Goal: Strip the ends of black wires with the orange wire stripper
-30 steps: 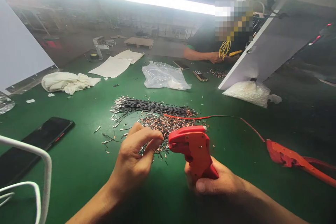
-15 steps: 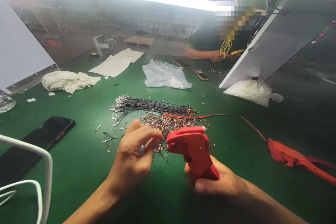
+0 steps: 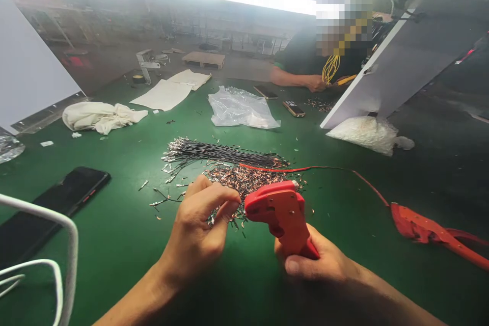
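Observation:
In my right hand [image 3: 319, 260] is a red wire stripper [image 3: 286, 214], its handles wrapped by my fingers and its head pointing left. My left hand [image 3: 204, 219] is closed in a pinch, thumb and forefinger tips right at the stripper's jaws. A thin black wire [image 3: 168, 197] with metal terminals at its left end runs toward the back of my left hand; its other end is hidden by my fingers. Behind both hands lies a heap of black and copper wire scraps [image 3: 248, 178]. A bundle of black wires [image 3: 221, 153] with silver terminals stretches beyond it.
A dark phone [image 3: 57, 209] and white cable [image 3: 72, 244] are at left. A red strap [image 3: 374, 191] leads to a red-orange tool [image 3: 428, 229] at right. Farther back are a plastic bag [image 3: 242, 109], a white cloth [image 3: 103, 116], and a person's hand [image 3: 316, 83] with yellow wires.
My left hand's fingertips have shifted slightly right, closer against the stripper's jaws. The stripper has moved only a little. The whole view has shifted slightly.

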A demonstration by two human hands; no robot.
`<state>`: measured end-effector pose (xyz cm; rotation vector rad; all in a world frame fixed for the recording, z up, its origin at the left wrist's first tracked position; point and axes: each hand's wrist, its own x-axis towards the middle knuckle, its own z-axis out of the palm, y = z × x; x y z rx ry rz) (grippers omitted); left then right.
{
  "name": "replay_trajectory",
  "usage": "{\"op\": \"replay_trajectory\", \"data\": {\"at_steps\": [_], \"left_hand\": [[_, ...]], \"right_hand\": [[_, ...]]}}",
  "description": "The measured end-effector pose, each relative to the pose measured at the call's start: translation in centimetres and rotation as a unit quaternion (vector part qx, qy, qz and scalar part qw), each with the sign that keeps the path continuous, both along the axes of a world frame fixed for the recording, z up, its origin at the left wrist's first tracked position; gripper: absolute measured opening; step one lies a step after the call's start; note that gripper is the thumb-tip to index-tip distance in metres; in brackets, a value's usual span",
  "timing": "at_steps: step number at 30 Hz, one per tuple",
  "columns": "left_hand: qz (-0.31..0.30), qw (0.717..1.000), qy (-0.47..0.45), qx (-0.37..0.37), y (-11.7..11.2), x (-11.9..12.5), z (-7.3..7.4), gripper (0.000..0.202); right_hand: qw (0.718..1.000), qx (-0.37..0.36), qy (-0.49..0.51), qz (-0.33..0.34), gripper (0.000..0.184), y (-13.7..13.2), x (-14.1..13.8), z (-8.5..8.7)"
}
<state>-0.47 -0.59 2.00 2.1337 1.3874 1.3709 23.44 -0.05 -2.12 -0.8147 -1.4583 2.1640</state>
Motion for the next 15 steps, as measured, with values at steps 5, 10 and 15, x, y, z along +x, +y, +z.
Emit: {"op": "replay_trajectory", "data": {"at_steps": [5,10,15], "left_hand": [[-0.004,1.0,-0.017,0.01,0.0,0.2,-0.1,0.014],[-0.016,0.999,-0.035,0.013,-0.1,0.2,-0.3,0.011],[-0.033,0.999,-0.039,0.007,0.0,0.1,-0.6,0.012]], "right_hand": [[1.0,-0.002,0.015,-0.003,0.043,-0.2,-0.3,0.2],[0.999,-0.025,0.019,-0.024,0.045,-0.8,-0.4,0.5],[0.992,-0.067,0.027,-0.1,0.042,-1.5,-0.4,0.0]]}}
